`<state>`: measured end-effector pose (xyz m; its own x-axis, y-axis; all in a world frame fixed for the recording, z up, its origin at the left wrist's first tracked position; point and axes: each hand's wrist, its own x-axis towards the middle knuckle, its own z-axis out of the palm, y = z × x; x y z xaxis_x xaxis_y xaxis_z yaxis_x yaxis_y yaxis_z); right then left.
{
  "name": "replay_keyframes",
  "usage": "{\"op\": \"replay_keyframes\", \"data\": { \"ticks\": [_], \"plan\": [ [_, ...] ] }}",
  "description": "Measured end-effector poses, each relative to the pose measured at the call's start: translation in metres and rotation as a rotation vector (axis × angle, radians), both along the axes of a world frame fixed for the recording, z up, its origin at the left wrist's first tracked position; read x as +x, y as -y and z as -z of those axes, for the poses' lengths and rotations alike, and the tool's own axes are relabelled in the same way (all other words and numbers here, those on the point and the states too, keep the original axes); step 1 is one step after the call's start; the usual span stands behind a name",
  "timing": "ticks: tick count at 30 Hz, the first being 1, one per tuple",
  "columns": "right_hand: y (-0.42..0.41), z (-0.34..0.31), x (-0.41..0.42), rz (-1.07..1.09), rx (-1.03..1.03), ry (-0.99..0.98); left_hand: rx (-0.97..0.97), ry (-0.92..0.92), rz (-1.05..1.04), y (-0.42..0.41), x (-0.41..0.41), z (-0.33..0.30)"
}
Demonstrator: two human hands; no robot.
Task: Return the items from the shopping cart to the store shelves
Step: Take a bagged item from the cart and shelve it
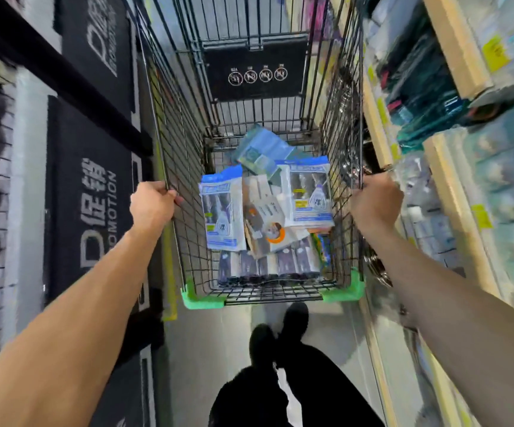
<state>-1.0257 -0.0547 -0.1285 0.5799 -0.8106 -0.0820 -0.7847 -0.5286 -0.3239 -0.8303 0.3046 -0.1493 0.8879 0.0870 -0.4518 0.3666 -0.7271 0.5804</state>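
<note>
A black wire shopping cart [181, 124] with green corner guards fills the middle of the head view. My left hand [152, 204] grips the top rim of its left wall. My right hand [375, 201] grips the top rim of its right wall. Inside lie several packets: a blue-and-white packet [221, 211] at the left, a matching one [309, 192] at the right, a white packet with an orange ring [268, 220] between them, a teal packet [263, 151] at the far end and dark packets [268, 266] at the near end.
Store shelves [458, 186] with pale wooden edges, yellow price tags and blurred packaged goods run along the right, close to the cart. Black promotion panels [92, 192] line the left. My dark shoes [292, 322] stand on the grey aisle floor behind the cart.
</note>
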Motion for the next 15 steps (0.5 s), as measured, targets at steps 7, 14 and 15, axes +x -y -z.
{"op": "replay_keyframes", "data": {
  "ticks": [7, 14, 15],
  "plan": [
    [-0.045, -0.021, -0.073, -0.009, 0.043, 0.003, -0.042, -0.037, -0.014, -0.012, -0.095, -0.048],
    [-0.097, -0.029, -0.139, -0.046, 0.044, -0.021, -0.100, -0.071, -0.040, -0.065, -0.159, -0.048],
    [-0.101, -0.028, -0.145, -0.050, 0.046, -0.019, -0.089, -0.072, -0.047, -0.068, -0.168, -0.050]
  ]
}}
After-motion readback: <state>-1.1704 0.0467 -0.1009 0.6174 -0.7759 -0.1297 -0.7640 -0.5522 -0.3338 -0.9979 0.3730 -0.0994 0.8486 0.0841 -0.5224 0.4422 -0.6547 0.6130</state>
